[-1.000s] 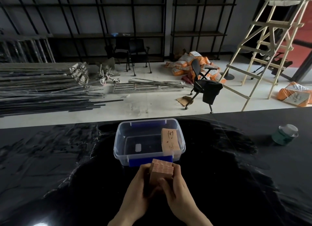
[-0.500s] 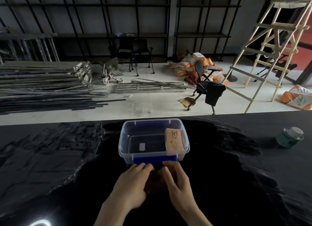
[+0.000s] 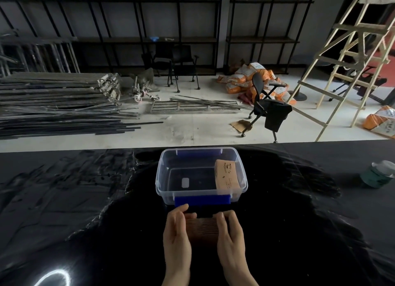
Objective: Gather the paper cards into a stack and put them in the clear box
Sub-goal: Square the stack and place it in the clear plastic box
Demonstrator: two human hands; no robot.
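Now the left hand point(image 3: 177, 230) and right hand point(image 3: 229, 232) squeeze the card stack point(image 3: 202, 229) square between them. Next, it likely needs lifting into the clear box point(image 3: 168, 157).

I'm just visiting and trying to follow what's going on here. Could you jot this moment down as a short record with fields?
Surface: dark glossy table
Container: clear plastic box with blue latches, lid off, just beyond the hands
Already inside: one brown printed card bundle, leaning along the box's right wall
In hand: stack of brown paper cards, edges facing up, low at the table in front of the box
Left hand: pressing the stack's left side
Right hand: pressing the stack's right side
Nearby: green tin with pale lid, far right
Step left: stack not yet in box
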